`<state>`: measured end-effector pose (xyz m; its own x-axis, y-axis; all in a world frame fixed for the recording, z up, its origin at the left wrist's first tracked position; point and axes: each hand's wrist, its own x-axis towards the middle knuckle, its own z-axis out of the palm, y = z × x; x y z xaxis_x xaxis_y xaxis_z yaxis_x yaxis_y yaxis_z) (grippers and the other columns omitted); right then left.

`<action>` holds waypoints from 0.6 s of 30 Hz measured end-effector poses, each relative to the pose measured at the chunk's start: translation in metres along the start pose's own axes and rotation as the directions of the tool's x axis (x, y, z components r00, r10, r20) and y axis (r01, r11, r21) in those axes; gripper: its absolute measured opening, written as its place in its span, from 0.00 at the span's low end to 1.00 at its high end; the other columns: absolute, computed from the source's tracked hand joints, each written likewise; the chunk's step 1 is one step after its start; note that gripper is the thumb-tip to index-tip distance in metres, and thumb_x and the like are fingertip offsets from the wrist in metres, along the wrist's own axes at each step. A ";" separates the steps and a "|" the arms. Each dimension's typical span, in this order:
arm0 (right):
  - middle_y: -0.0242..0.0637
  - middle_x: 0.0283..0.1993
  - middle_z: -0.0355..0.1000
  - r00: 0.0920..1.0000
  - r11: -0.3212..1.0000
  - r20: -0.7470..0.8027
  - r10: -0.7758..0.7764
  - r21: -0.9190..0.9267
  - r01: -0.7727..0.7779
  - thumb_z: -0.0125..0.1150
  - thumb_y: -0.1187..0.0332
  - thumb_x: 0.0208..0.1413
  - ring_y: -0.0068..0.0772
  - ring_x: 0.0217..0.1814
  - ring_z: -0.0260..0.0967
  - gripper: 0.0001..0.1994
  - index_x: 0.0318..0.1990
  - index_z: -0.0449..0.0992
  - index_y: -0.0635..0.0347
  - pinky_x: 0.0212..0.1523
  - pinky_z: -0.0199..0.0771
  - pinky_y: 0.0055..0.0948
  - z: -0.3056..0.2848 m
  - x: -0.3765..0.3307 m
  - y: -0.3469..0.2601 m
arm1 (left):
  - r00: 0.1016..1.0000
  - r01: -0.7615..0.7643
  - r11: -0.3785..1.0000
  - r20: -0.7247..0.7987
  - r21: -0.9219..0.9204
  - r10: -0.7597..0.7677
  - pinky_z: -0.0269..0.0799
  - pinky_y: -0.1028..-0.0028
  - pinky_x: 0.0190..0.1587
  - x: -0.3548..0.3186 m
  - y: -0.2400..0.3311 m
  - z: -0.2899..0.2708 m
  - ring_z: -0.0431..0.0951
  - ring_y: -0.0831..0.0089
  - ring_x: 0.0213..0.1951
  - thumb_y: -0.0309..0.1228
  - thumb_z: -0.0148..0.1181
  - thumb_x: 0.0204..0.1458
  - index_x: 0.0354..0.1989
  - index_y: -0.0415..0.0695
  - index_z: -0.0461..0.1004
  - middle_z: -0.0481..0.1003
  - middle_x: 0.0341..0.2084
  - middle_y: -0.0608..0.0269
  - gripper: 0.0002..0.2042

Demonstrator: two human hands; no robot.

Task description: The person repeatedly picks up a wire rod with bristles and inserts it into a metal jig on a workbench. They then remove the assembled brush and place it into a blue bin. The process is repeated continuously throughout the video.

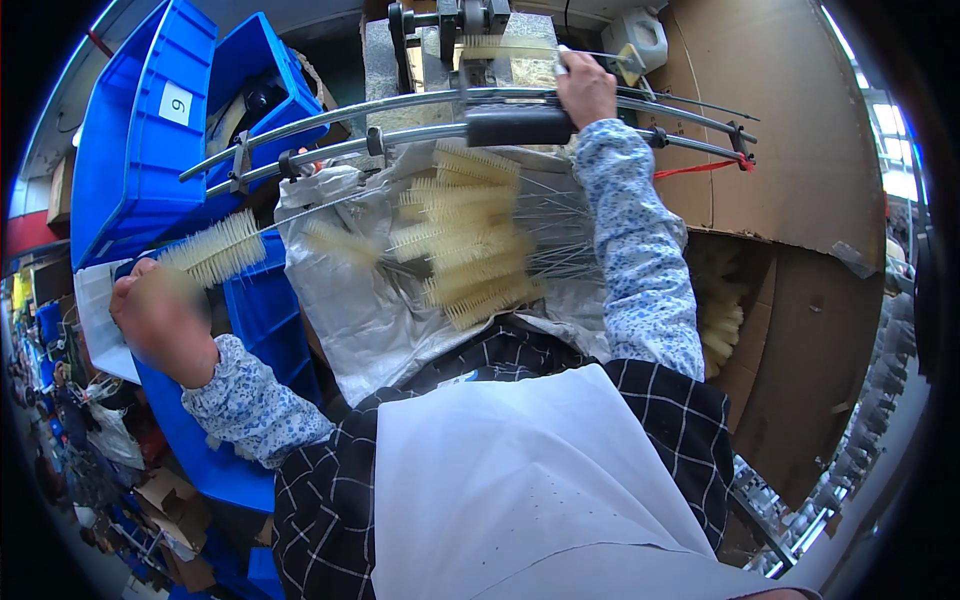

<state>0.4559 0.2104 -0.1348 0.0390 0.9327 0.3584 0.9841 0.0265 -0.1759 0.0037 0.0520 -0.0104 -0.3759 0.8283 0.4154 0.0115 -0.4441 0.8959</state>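
Observation:
My left hand (165,318), partly blurred, is out at the left beside the blue bins. Its fingers are curled at the bristle end of a cream bottle brush (222,250), whose thin wire stem points up and right. Above the metal rails, my right hand (587,90) is closed by the wire stem of another brush (505,47), which lies across the machine (468,20). Just below that hand is a black roller-shaped sleeve (520,126) on the rails. A pile of cream brushes (465,235) rests on a white sack over my lap, stems toward the right.
Two curved-looking metal rails (420,115) cross in front of me. Blue bins (150,130) stand at the left, with a white box (105,320) below. Large cardboard (770,130) walls off the right, and more brushes (720,310) sit in a carton there. A white jug (637,42) stands behind.

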 end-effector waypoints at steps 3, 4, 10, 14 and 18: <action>0.39 0.39 0.70 0.999 0.999 0.037 0.004 0.037 -0.006 0.52 0.67 0.47 0.38 0.42 0.68 0.13 0.42 0.71 0.56 0.42 0.66 0.35 -0.013 0.003 0.036 | 0.999 0.033 0.994 -0.002 -0.101 -0.033 0.65 0.65 0.48 0.003 -0.002 0.006 0.68 0.64 0.45 0.22 0.49 0.45 0.44 0.40 0.63 0.68 0.40 0.49 0.15; 0.41 0.39 0.70 0.996 0.996 0.086 0.017 0.083 -0.024 0.51 0.65 0.49 0.39 0.41 0.68 0.13 0.42 0.71 0.58 0.43 0.66 0.34 -0.018 0.006 0.047 | 0.999 0.047 0.990 0.008 -0.133 -0.046 0.65 0.65 0.48 0.004 -0.003 0.009 0.69 0.64 0.45 0.22 0.49 0.45 0.44 0.40 0.62 0.69 0.40 0.49 0.16; 0.42 0.39 0.70 0.996 0.992 0.062 0.061 -0.118 -0.054 0.48 0.63 0.52 0.45 0.42 0.66 0.12 0.41 0.73 0.53 0.43 0.65 0.36 -0.007 0.032 0.091 | 0.955 0.276 0.953 0.151 -0.125 -0.256 0.70 0.76 0.37 0.005 -0.019 0.066 0.71 0.71 0.38 0.27 0.51 0.44 0.45 0.40 0.60 0.69 0.37 0.55 0.18; 0.40 0.38 0.71 0.950 0.992 0.307 -0.053 0.126 0.015 0.47 0.67 0.52 0.40 0.41 0.67 0.11 0.42 0.72 0.50 0.42 0.65 0.32 -0.061 0.025 0.080 | 0.928 0.328 0.939 0.223 -0.107 -0.299 0.64 0.80 0.25 0.003 -0.025 0.089 0.68 0.79 0.27 0.27 0.50 0.45 0.44 0.41 0.61 0.70 0.33 0.58 0.15; 0.38 0.41 0.69 0.856 0.870 0.507 -0.097 0.462 -0.175 0.50 0.67 0.52 0.31 0.43 0.65 0.13 0.45 0.71 0.56 0.43 0.65 0.28 -0.125 -0.003 0.067 | 0.880 0.416 0.895 0.317 -0.159 -0.353 0.66 0.81 0.25 -0.003 -0.039 0.124 0.69 0.80 0.26 0.24 0.48 0.47 0.42 0.42 0.62 0.68 0.30 0.61 0.13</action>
<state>0.5434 0.1647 -0.0334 -0.1503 0.9786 -0.1408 0.7687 0.0261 -0.6390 0.1197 0.1091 -0.0269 -0.0409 0.9942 0.0998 -0.2935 -0.1075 0.9499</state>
